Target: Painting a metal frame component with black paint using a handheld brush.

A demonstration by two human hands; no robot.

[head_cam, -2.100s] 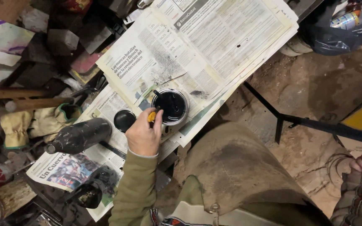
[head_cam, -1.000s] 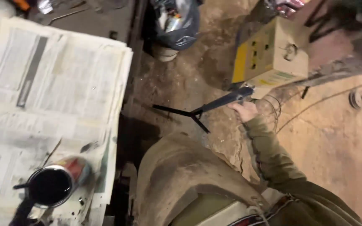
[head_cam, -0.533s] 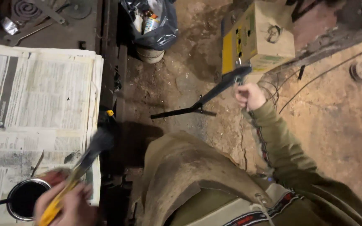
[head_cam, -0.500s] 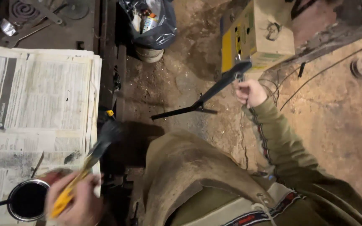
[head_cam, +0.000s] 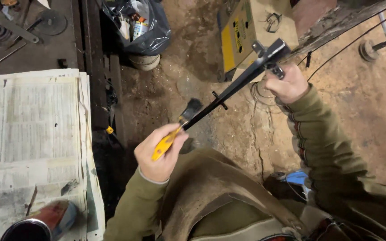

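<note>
Centre frame: paintbrush (head_cam: 175, 129) gripped in clenched left hand (head_cam: 159, 154), fingers (head_cam: 150, 149) wrapped round the yellow handle, thumb side up, dark bristle head jutting past the knuckles toward upper right. Bristles laid against the lower end of a long black metal rod (head_cam: 233, 89), touching it just below a small cross-pin. Rod slanted from centre up to upper right, square-sectioned, coated in glossy black, with a bracket-like fitting at its top end. Right hand (head_cam: 287, 82) closed around that upper end, fingers (head_cam: 291, 89) curled beneath the fitting, olive sleeve running down the right edge.

Brush handle bright yellow-orange, short and flat; bristles black and wet-looking, fanned slightly at the tip.

Lower left corner: open paint can (head_cam: 36, 223), red-sided, dark contents showing, standing on spread newspaper (head_cam: 27, 129) that covers the left of the frame, well apart from both hands. Upper left: dark workbench (head_cam: 32, 49) with flat metal tools. Top centre: black plastic bag (head_cam: 137, 27) stuffed with refuse above a pale bucket rim. Upper right of centre: yellow-and-tan cardboard box (head_cam: 251, 31) on the dirt floor (head_cam: 367, 116), just behind the rod's upper end. Bottom centre: olive-clad knee beneath the brush hand.
</note>
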